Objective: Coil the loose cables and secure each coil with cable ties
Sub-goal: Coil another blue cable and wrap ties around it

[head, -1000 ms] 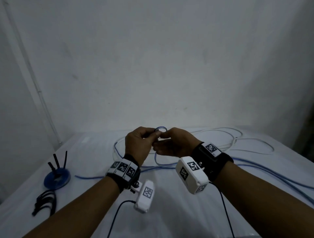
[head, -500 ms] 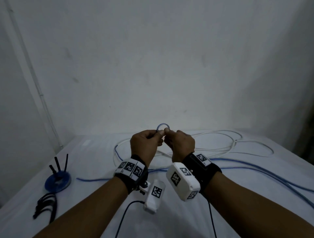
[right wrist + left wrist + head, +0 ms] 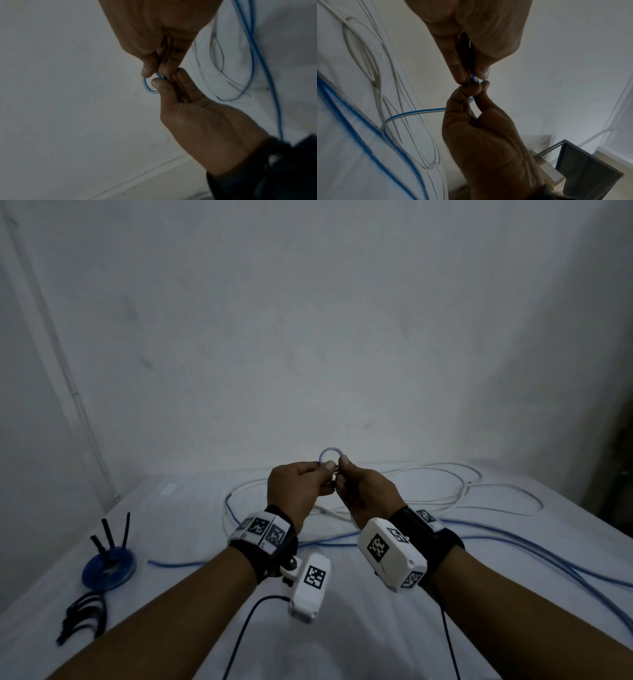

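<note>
Left hand (image 3: 298, 489): centre of the head view, raised above the counter (image 3: 191, 546); thumb and forefinger pinch one side of a small loop of the blue cable (image 3: 329, 454).
Right hand (image 3: 364, 493): just beside the left hand, thumbs nearly touching; its fingertips pinch the other side of the same loop.
Blue cable: the loop stands up above the fingertips at centre frame. In the left wrist view the blue cable (image 3: 412, 113) leaves the hands and runs down to the counter at lower left. Most of its length lies uncoiled, trailing toward the right edge of the head view.
White cable (image 3: 462, 491): loose on the counter behind the hands, centre right, overlapping the blue cable in places.
Cable ties (image 3: 84, 616): dark bundle at lower left, well apart from both hands. The objects are small and dim; identification as ties is a judgement.
Blue stand (image 3: 109, 566): lower left, with dark upright sticks.
Step in hand: judged as forming the first turn of the coil.
Risk 1: the loop is very tight; a springy cable may flick out of the pinch if either grip relaxes.
Risk 2: turns this small may kink the cable.
Risk 3: pulling in slack may drag the white cable along where the two cross.
Risk 4: the ties are out of immediate reach; freeing one hand to fetch one may let the coil unwind.
</note>
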